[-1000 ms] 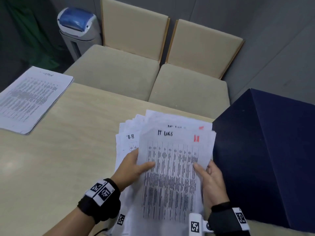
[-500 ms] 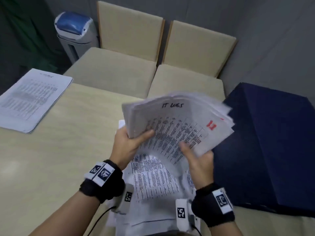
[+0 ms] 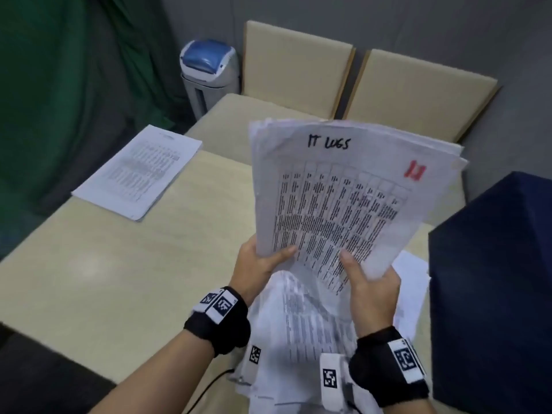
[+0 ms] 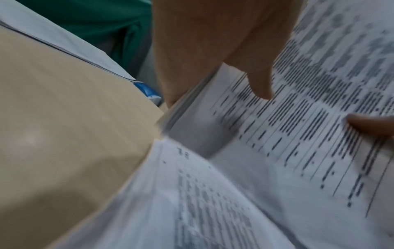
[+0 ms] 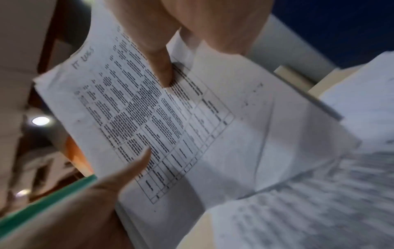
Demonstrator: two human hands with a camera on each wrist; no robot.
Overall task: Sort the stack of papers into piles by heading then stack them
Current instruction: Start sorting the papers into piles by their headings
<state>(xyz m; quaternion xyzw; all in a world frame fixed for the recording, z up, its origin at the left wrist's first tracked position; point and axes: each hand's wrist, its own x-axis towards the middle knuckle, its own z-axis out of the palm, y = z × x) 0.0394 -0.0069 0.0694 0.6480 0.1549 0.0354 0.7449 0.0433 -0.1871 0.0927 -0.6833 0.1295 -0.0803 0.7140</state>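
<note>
At frame centre, left hand and right hand are both pinching the paper stack, thumbs on the "IT LOGS" top sheet, lifted above loose sheets lying on the surface. Risk: fanned edges are slipping, sheets could drop and mix. Only the head view is showing the sorted pile at upper left; the left wrist view is showing stack thickness.
</note>
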